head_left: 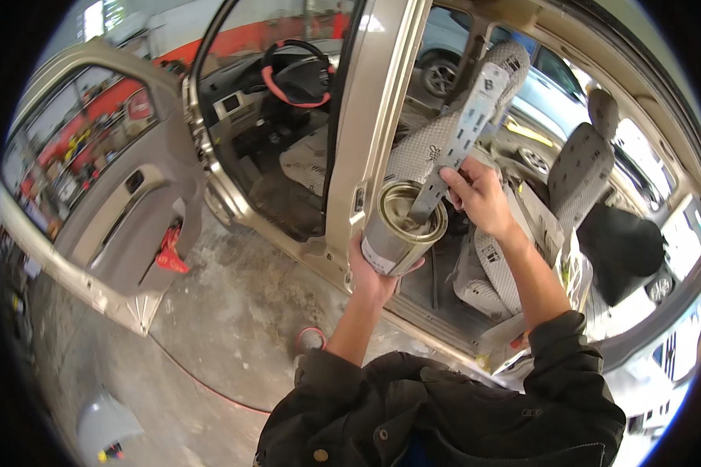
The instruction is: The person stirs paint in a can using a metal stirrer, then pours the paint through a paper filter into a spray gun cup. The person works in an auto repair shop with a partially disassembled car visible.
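Observation:
A round metal can (399, 247) with a putty-like beige content sits in my left hand (374, 274), whose fingers wrap round its lower side. My right hand (475, 191) grips a long, flat metal strip (471, 117) with slots along it. The strip stands tilted, its lower end inside the can and its upper end leaning up to the right, over a patterned seat (413, 148) behind it.
I face a car body (342, 202) with its front door (101, 233) swung open at left and a steering wheel (296, 93) inside. Covered seats (576, 171) stand right. A red hose (210, 389) crosses the concrete floor (234, 311); a grey panel (105, 424) lies lower left.

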`<act>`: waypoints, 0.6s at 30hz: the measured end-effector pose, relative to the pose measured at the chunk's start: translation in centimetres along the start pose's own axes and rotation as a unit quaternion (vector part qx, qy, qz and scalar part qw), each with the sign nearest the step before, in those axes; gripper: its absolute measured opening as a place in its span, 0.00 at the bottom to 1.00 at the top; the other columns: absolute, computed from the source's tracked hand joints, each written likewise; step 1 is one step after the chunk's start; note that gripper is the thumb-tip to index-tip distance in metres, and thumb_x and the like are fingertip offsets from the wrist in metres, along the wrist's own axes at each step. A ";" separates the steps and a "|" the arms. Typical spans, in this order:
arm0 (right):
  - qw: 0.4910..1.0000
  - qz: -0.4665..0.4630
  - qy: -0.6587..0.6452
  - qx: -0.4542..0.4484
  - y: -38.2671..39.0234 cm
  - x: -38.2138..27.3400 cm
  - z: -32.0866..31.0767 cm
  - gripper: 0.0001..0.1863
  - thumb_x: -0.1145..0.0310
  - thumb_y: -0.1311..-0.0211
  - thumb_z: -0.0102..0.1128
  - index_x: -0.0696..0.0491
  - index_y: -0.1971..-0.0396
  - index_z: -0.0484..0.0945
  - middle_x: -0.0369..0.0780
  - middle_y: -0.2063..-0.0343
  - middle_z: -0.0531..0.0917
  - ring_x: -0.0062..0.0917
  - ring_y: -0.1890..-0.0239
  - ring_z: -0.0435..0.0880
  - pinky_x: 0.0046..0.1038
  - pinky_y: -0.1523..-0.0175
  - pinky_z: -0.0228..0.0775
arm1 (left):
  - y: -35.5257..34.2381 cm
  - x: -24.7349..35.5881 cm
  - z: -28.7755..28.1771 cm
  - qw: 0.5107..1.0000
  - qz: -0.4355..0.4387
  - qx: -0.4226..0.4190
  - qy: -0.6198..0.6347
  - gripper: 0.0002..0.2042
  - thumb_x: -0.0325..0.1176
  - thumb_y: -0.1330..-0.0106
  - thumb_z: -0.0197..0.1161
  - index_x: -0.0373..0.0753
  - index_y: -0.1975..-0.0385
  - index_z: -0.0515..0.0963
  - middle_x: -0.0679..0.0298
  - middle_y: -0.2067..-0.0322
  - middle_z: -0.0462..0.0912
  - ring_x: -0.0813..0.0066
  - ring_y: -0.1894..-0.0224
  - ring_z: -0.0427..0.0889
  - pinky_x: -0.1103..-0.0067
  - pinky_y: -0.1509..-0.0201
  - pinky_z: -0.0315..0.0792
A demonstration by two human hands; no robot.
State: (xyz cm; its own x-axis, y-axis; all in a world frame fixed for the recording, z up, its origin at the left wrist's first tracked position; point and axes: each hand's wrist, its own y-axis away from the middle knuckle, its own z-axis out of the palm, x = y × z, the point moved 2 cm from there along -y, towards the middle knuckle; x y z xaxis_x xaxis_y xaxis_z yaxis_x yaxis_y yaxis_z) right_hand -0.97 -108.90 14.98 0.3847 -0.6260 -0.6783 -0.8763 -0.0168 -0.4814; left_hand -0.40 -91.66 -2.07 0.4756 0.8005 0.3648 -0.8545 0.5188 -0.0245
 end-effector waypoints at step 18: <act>0.965 0.109 -0.133 0.196 -11.5 3.7 0.3 0.14 0.61 0.23 0.57 0.58 0.65 0.77 0.34 0.75 0.78 0.17 0.76 0.74 0.23 0.69 0.69 | -11.5 8.7 -2.6 0.990 -0.142 -0.016 -0.005 0.35 0.58 0.27 0.35 0.39 0.30 0.65 0.45 0.42 0.79 0.32 0.47 0.82 0.45 0.47 0.80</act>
State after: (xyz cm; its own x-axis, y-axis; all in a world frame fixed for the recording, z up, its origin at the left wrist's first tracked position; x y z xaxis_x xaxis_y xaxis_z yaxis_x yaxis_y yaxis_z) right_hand 10.64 -110.79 17.80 0.3090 -0.3581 -0.8811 -0.7886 0.4214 -0.4478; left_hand 14.05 -89.88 -1.03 0.6932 0.6186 0.3698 -0.6798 0.7317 0.0503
